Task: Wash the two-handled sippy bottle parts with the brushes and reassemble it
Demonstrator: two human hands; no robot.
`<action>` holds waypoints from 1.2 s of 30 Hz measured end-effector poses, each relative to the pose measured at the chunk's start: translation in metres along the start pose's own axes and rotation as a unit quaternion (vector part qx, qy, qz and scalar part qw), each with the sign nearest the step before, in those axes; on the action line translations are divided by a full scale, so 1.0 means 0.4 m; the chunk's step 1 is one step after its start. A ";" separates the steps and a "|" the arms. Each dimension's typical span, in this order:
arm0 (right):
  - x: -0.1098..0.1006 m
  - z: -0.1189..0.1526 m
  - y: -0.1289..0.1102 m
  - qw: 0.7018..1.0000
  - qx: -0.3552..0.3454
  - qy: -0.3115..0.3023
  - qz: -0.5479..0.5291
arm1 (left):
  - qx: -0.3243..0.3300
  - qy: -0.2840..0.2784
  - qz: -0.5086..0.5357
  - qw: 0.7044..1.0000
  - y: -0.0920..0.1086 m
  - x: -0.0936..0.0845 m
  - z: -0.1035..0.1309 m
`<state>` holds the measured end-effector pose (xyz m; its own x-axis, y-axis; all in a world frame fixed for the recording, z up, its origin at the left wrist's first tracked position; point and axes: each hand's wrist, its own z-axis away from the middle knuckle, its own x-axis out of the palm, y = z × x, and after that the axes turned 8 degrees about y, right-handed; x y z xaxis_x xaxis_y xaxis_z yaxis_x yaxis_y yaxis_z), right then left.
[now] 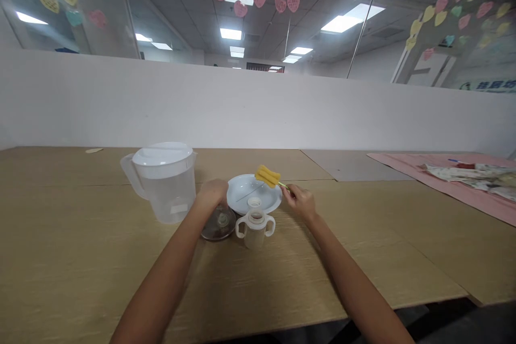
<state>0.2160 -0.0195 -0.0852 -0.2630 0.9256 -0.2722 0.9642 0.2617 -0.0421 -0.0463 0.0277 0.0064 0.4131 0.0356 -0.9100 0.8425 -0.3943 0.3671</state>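
The right hand [301, 203]'s fingers pinch the thin, pale handle of a yellow ridged sponge brush [267, 177], whose head overlaps the far right rim of a glossy white round bowl [241, 201]; a firm pinch helps stop it twisting. The left hand [213, 193] bends by the bowl's left side (whether its fingers grip anything, I cannot tell). Best keep both wrists clear of the translucent two-handled cup [255, 236] just in front.

one clear plastic white-lidded pitcher [169, 193], one shallow white bowl [241, 193], one yellow sponge brush [267, 176], one translucent two-handled cup [255, 234], one round dark see-through disc [215, 230]
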 end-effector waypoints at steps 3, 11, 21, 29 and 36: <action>0.000 0.000 0.000 1.000 0.005 0.001 0.008 | 0.034 0.044 -0.028 0.998 0.047 -0.016 0.004; 0.008 0.007 0.007 1.000 -0.003 -0.002 0.001 | 0.105 0.003 0.008 0.994 0.117 0.137 -0.013; 0.001 0.006 0.006 1.000 0.020 -0.001 -0.020 | 0.087 0.032 0.194 0.977 0.101 0.067 -0.029; 0.005 0.006 -0.001 0.998 0.059 0.014 -0.032 | 0.053 0.035 0.479 0.876 0.135 -0.025 0.013; 0.009 0.013 -0.022 0.999 0.010 -0.013 -0.035 | 0.080 0.109 0.318 0.939 0.139 -0.005 0.006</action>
<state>0.2067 -0.0197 -0.0907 -0.3287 0.8981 -0.2921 0.9442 0.3193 -0.0808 -0.0011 0.0036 0.0282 0.8901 -0.0732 -0.4499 0.3467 -0.5320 0.7725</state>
